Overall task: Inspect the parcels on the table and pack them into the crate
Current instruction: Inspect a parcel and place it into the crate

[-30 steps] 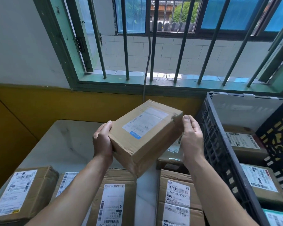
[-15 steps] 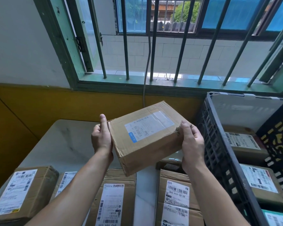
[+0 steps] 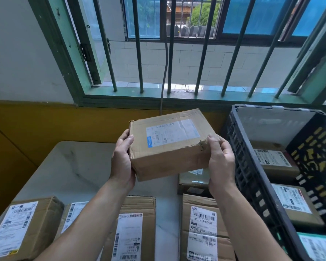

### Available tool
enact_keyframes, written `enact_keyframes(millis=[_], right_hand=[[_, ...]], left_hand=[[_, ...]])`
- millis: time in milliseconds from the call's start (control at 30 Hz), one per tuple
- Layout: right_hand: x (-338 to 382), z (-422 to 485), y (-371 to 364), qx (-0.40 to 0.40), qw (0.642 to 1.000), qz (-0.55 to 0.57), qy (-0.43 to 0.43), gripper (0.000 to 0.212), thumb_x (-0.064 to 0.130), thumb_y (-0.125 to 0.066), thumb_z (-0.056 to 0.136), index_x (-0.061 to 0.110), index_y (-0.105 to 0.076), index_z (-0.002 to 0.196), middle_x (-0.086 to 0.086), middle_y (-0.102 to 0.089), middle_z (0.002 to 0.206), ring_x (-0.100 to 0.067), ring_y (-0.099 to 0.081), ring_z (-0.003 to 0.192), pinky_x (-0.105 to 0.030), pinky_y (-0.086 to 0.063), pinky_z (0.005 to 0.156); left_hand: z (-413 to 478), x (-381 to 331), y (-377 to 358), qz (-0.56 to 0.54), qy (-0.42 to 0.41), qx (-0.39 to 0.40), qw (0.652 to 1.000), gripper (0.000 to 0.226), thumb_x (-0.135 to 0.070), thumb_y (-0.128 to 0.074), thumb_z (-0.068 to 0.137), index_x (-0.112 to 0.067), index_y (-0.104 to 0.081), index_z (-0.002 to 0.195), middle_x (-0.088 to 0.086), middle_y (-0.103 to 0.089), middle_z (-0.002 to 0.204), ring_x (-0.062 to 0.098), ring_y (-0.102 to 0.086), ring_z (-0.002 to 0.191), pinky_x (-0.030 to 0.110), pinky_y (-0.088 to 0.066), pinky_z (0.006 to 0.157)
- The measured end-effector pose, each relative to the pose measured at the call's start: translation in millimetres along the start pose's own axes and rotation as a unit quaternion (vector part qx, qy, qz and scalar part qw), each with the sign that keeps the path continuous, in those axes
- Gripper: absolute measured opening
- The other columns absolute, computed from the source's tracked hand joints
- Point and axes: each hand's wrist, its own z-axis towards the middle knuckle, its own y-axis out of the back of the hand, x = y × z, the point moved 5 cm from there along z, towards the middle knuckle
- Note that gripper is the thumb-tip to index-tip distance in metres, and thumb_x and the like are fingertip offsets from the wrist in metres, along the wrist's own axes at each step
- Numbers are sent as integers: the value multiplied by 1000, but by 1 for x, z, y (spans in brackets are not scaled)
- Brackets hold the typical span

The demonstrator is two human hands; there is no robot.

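While hands (image 3: pixel 123 161) (image 3: pixel 221 162) grip one parcel (image 3: pixel 169 147), another (image 3: pixel 203 223) reads 863-H10-00-59.

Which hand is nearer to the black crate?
Right. The right hand grips the right end of the parcel, just beside the crate wall; the left hand grips its left end, farther away.

Held parcel (image 3: pixel 169 161) label (image 3: pixel 172 132) print too blurred to read. Small parcel (image 3: pixel 193 182) behind right hand (image 3: pixel 221 162) mostly hidden, possibly taped. Crate (image 3: pixel 252 176) cut off at right edge.

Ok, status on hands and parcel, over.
Left hand, right hand grip the parcel by its ends, off the table. One corner torn. Crate at right, part filled, nothing between.
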Motion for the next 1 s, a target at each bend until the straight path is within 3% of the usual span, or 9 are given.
enact_keyframes(millis=[100,233,400,567,733,867,1000], right_hand=[[10,-4,0,-11,1000,-1,8,30,34,-59,103,18,-62,128,7,-66,108,-5,-60,96,-24,-47,77],[21,-12,4,-30,999,-8,15,30,38,-59,102,22,-62,127,3,-66,113,-15,-61,105,-35,-51,91],[34,-22,9,-59,998,-13,37,37,47,-62,97,26,-63,126,5,-68,113,-13,-62,108,-33,-48,89],[45,-28,28,-75,996,-17,47,20,43,-61,100,28,-63,114,6,-67,111,-15,-62,108,-33,-46,87],[66,-17,58,-65,997,-9,50,32,45,-60,100,25,-61,126,7,-66,114,-13,-62,108,-30,-48,81],[87,-3,94,-48,997,-15,54,37,52,-63,96,29,-61,125,6,-68,113,-16,-63,109,-47,-52,103],[110,16,140,-44,997,-12,57,33,57,-63,89,37,-64,115,7,-67,113,-18,-62,114,-54,-49,108]], left_hand=[[-3,-10,-7,-1,2,13,1000,36,-27,-43,108,-26,-52,144,1,-75,111,15,-76,90,30,-60,59],[-2,-18,-15,-3,4,49,999,36,-22,-44,107,-25,-52,142,2,-76,110,14,-77,88,31,-61,60],[-1,-25,-26,-8,11,85,996,33,-18,-43,107,-24,-54,138,4,-73,113,16,-76,87,30,-60,57],[-10,-24,-44,-16,21,106,994,29,-18,-44,106,-25,-57,132,10,-73,119,25,-74,101,33,-62,61],[-24,-23,-79,-20,-5,112,994,36,-18,-47,104,-23,-55,138,7,-74,113,21,-75,92,34,-61,61],[-41,-14,-118,-30,-22,111,993,38,-20,-47,103,-22,-56,140,5,-75,109,20,-75,93,34,-60,62],[-65,6,-165,-32,-25,105,994,36,-18,-48,103,-23,-56,138,3,-74,107,16,-76,83,33,-60,59]])
